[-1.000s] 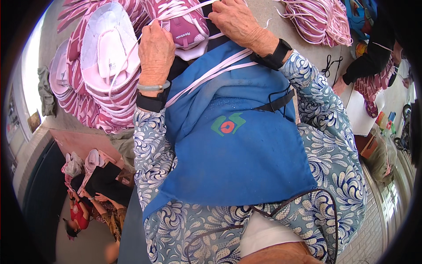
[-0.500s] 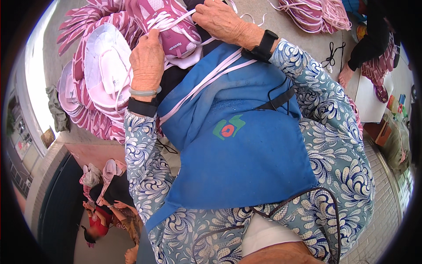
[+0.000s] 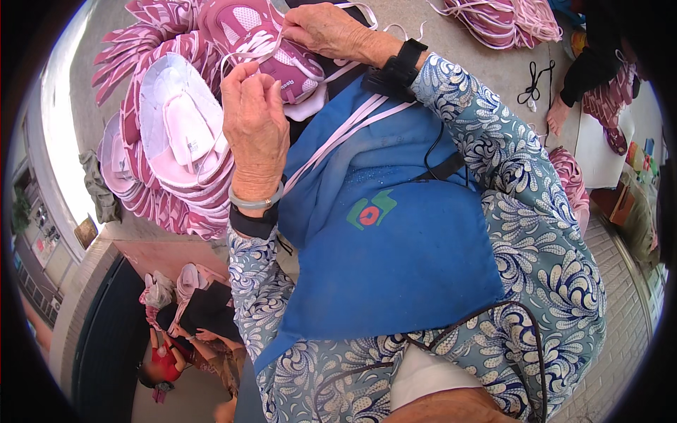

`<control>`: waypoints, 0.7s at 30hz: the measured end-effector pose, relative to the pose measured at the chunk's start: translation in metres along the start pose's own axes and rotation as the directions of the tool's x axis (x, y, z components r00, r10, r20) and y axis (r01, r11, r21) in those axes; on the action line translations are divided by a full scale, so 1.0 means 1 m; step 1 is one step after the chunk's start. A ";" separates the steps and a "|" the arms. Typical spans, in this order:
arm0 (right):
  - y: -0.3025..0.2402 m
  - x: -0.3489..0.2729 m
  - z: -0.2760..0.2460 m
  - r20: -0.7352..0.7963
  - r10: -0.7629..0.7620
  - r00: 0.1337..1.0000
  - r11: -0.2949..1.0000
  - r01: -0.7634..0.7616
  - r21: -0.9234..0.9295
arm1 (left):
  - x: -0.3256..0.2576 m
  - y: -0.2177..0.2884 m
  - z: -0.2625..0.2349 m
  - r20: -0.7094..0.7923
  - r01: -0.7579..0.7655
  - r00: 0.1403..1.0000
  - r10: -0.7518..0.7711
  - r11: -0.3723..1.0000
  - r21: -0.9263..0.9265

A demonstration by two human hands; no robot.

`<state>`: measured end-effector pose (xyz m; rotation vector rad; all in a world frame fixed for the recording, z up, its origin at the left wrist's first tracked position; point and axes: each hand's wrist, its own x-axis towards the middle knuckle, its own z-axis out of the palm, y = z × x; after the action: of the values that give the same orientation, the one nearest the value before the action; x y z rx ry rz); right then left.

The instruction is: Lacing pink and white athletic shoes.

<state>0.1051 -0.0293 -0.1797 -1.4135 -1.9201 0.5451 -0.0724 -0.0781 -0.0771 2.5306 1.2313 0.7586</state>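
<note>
A mauve-pink shoe upper (image 3: 300, 79) with pale pink laces lies at the top of the view, past my lap. My right hand (image 3: 330, 32) is closed above it, with thumb and fingers pinching a shoelace (image 3: 270, 51) that crosses the upper. On the near left side, my left hand (image 3: 255, 127) has its fingers bent in at the same lace, where a small loop shows; its fingertips are partly hidden. Several loose pale pink laces (image 3: 337, 137) drape across my blue apron (image 3: 395, 275).
Stacked pink uppers (image 3: 180, 113) fan out at my left. Another bundle of uppers (image 3: 501, 21) lies on the floor at upper right, with a black cord (image 3: 534, 84) nearer me. A co-worker's black sleeve (image 3: 596, 67) shows at far right; other people sit at lower left.
My left hand has turned and shifted right and slightly nearer me, its fingers now at a lace loop. My right hand has moved left with the lace.
</note>
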 end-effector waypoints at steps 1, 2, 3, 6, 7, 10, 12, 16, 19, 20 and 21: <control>0.004 -0.004 -0.003 0.036 -0.127 0.991 0.989 0.130 -0.064 | -0.006 0.008 0.000 0.000 0.003 1.000 -0.003 1.000 -0.003; 0.006 -0.006 -0.008 0.080 -0.258 0.963 0.956 0.266 -0.120 | -0.010 0.016 -0.003 0.028 0.062 0.998 -0.060 0.995 -0.073; 0.006 -0.006 -0.011 0.130 -0.380 0.916 0.901 0.398 -0.170 | -0.014 0.020 -0.006 0.060 0.121 0.992 -0.113 0.982 -0.143; 0.006 -0.010 -0.009 0.135 -0.209 0.969 0.977 0.214 -0.022 | -0.029 0.019 -0.001 0.303 0.417 0.896 -0.325 0.851 -0.320; 0.007 -0.011 -0.008 0.123 -0.183 0.975 0.983 0.184 0.001 | -0.032 0.020 0.001 0.437 0.540 0.820 -0.369 0.752 -0.378; 0.003 -0.009 -0.005 0.108 -0.273 0.956 0.961 0.277 -0.023 | -0.023 0.005 0.013 0.471 0.668 0.744 -0.474 0.551 -0.500; -0.010 -0.004 -0.013 0.152 -0.197 0.969 0.980 0.198 0.004 | -0.017 -0.008 0.019 0.479 0.714 0.691 -0.542 0.407 -0.570; -0.023 0.009 -0.022 0.274 -0.177 0.945 0.963 0.224 -0.150 | -0.007 -0.023 0.024 0.515 0.717 0.690 -0.509 0.385 -0.581; -0.032 0.019 -0.014 0.328 -0.252 0.910 0.923 0.328 -0.201 | -0.009 -0.015 0.015 0.527 0.733 0.668 -0.525 0.343 -0.587; -0.031 0.024 -0.016 0.270 -0.262 0.927 0.930 0.317 -0.187 | -0.011 -0.016 0.012 0.553 0.754 0.647 -0.524 0.332 -0.567; -0.030 0.022 -0.020 0.272 -0.264 0.925 0.929 0.319 -0.186 | -0.016 -0.016 0.013 0.552 0.754 0.646 -0.527 0.330 -0.568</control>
<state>0.0960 -0.0198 -0.1395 -1.2014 -2.4060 0.3761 -0.0840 -0.0803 -0.0998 1.1855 1.2847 0.5129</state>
